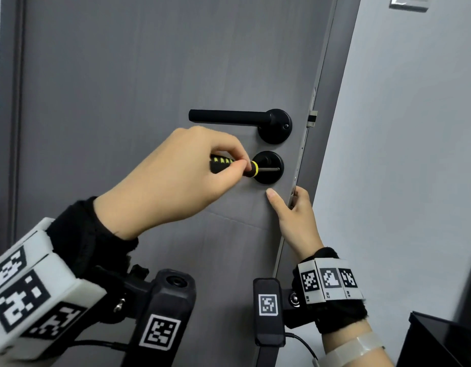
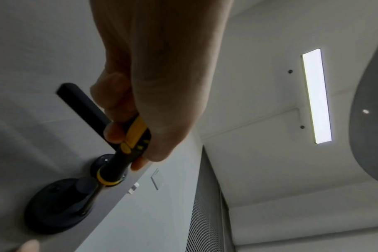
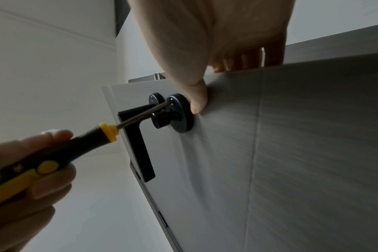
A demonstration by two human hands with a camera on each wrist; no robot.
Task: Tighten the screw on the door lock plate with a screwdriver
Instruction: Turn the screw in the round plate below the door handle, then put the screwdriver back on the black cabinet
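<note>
Black-yellow screwdriver (image 1: 230,166) in left hand (image 1: 176,178); no legible writing.

One screwdriver (image 1: 230,165), one lever handle (image 1: 234,118), two round plates (image 1: 268,167), two hands (image 1: 176,178).

Black screwdriver handle (image 1: 223,165) with yellow stripes and yellow collar; matte black round lock plate (image 1: 268,167) and lever handle (image 1: 229,117) on grey wood-grain door (image 1: 149,75); black-and-white checker tags (image 1: 329,280) on wristbands
</note>
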